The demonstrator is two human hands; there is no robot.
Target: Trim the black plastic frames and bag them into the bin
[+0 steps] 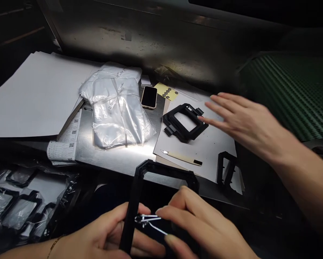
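My left hand (104, 230) is closed around the left side of a black plastic frame (150, 167), held upright and slightly tilted in front of me. Between the thumb and fingers of my right hand (201, 223) is a small shiny nail clipper (150, 220), its lever angled away from its body. The clipper's head meets the inner edge of the frame's left side. The frame's lower part is out of view. Beyond my hands, another black frame (174, 127) with clip-like tabs lies on white card, where a co-worker's hand (239, 115) reaches in from the right, fingers stretched at its edge.
A craft knife (181, 157) lies on the card (215, 144), left of a small black frame (226, 169). Tied plastic bags (118, 115), a phone (149, 97) and white sheets (40, 97) cover the metal bench. Bagged black frames (21, 205) sit lower left; green mesh (290, 86) is at right.
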